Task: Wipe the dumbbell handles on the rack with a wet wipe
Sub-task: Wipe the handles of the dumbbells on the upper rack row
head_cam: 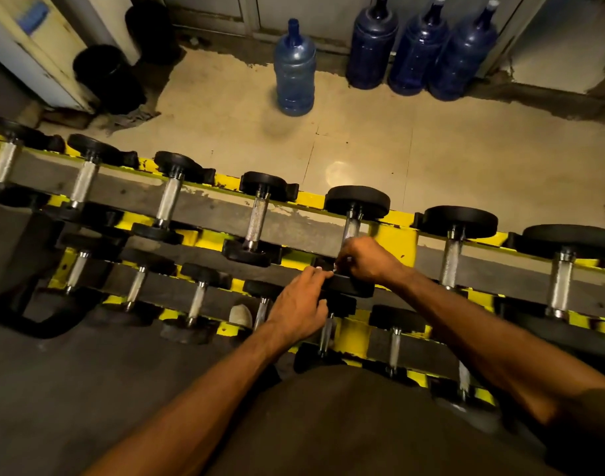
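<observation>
A yellow two-tier rack (395, 235) holds several black dumbbells with knurled steel handles. My right hand (363, 257) is curled round the near end of the handle of the upper-row dumbbell (357, 202); a small bit of white, maybe the wet wipe (342, 261), shows at its fingertips. My left hand (299, 309) rests with curled fingers against that dumbbell's near black head (349, 286), fingertips close to the right hand. A crumpled whitish wad (241, 316) lies on the lower tier to the left of my left hand.
Several blue water jugs (294, 68) stand on the tan floor beyond the rack. Black bins (107, 77) sit at the far left by a white cabinet. More dumbbells (450, 255) fill both tiers left and right. A black kettlebell handle (47, 324) lies at lower left.
</observation>
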Action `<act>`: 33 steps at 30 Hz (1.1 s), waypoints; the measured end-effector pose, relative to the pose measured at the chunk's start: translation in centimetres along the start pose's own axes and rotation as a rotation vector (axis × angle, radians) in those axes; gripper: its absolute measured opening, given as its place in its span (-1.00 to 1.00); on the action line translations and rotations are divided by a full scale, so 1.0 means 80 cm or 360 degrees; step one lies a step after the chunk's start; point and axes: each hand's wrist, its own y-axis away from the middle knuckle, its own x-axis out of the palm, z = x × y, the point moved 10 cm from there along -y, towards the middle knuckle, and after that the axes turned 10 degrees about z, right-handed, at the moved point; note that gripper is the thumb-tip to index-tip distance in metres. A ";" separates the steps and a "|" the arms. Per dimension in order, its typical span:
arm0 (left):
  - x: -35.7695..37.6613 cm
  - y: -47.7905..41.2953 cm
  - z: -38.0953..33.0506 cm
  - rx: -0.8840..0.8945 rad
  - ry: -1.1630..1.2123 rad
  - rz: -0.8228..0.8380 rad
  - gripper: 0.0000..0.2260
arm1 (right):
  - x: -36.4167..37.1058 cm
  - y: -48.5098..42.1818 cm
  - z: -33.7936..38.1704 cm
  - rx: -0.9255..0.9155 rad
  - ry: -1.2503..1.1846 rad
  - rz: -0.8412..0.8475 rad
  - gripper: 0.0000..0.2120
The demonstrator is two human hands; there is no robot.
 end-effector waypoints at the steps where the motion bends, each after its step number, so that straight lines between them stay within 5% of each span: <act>1: -0.001 -0.001 0.000 0.0007 -0.0009 -0.0008 -0.49 | -0.001 -0.006 0.009 -0.0027 0.0080 0.0034 -0.86; 8: -0.004 -0.007 0.000 0.0097 -0.0137 0.0123 -0.52 | 0.018 -0.040 0.043 0.0118 0.0731 0.0486 -0.81; 12: -0.013 -0.012 -0.001 0.0110 -0.0165 0.0137 -0.54 | -0.003 -0.026 0.044 -0.0027 0.0657 0.0313 -0.79; 16: -0.013 -0.011 -0.001 0.0074 -0.0125 0.0082 -0.56 | -0.003 0.020 -0.012 0.0106 0.0030 -0.0048 -0.85; 21: -0.009 -0.011 -0.004 0.0016 -0.0096 0.0022 -0.60 | 0.033 0.045 -0.095 0.0778 -0.1014 -0.0474 -0.85; 29: -0.005 -0.008 -0.010 -0.0012 -0.0128 0.0065 -0.56 | 0.068 0.006 -0.085 0.0756 -0.1372 0.0223 -0.83; 33: -0.005 -0.009 -0.008 0.0009 -0.0158 0.0066 -0.55 | 0.058 0.026 -0.095 0.0625 -0.1356 0.0184 -0.91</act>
